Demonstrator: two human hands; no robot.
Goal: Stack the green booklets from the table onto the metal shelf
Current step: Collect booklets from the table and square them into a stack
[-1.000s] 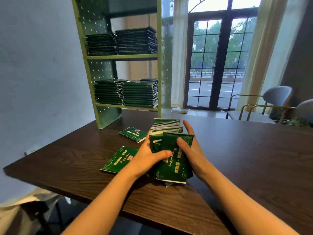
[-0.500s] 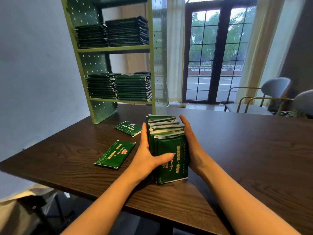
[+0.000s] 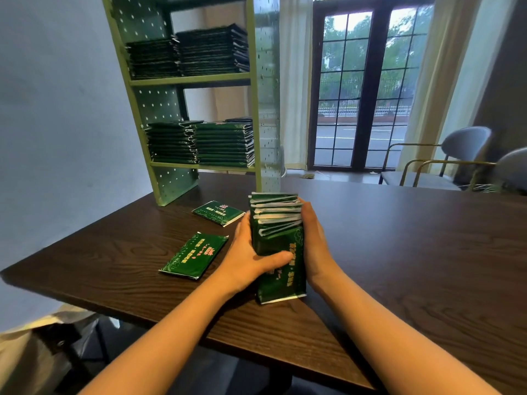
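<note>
A bundle of green booklets (image 3: 278, 229) stands on edge on the dark wooden table (image 3: 399, 266). My left hand (image 3: 248, 258) grips its left side, thumb across the front cover. My right hand (image 3: 315, 246) clasps its right side. Two more green booklets lie flat to the left, one nearer (image 3: 195, 255) and one farther back (image 3: 218, 212). The green metal shelf (image 3: 199, 78) stands at the table's back left. Its two visible levels each hold two piles of booklets, upper (image 3: 211, 52) and lower (image 3: 225, 143).
A glass door (image 3: 362, 89) with curtains lies behind the table. Two grey chairs (image 3: 456, 155) stand at the far right. The table's near edge runs diagonally below my forearms. A white bag (image 3: 34, 349) sits on the floor at the lower left.
The loose, tilted booklets between my hands have been squared into one upright bundle. Both hands have closed in against its sides, and the view has drawn nearer.
</note>
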